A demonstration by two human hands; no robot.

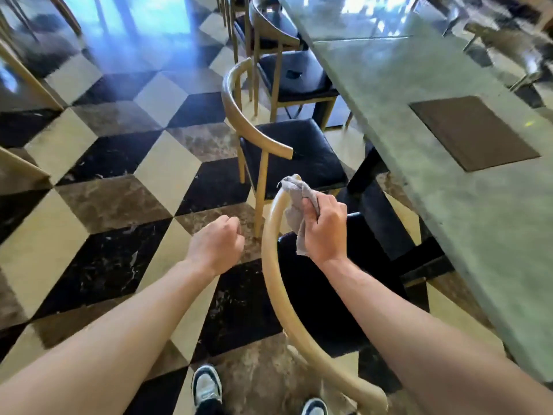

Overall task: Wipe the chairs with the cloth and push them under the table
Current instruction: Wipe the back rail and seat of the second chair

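The nearest chair (273, 283) has a curved tan wooden backrest and a black seat, partly under the table. My right hand (324, 230) grips a grey cloth (294, 202) against the far end of that backrest. My left hand (218, 244) hovers in a loose fist left of the backrest, holding nothing and not touching the chair. A second chair (287, 154) of the same kind stands just beyond, its seat beside the table edge. Two more chairs (287, 76) follow farther back.
A long grey-green stone table (443, 205) runs along the right, with a brown inset panel (472, 131). The floor (119, 175) is a black, cream and brown cube-pattern tile. Other chair legs show at the far left. My shoes (206, 387) are at the bottom.
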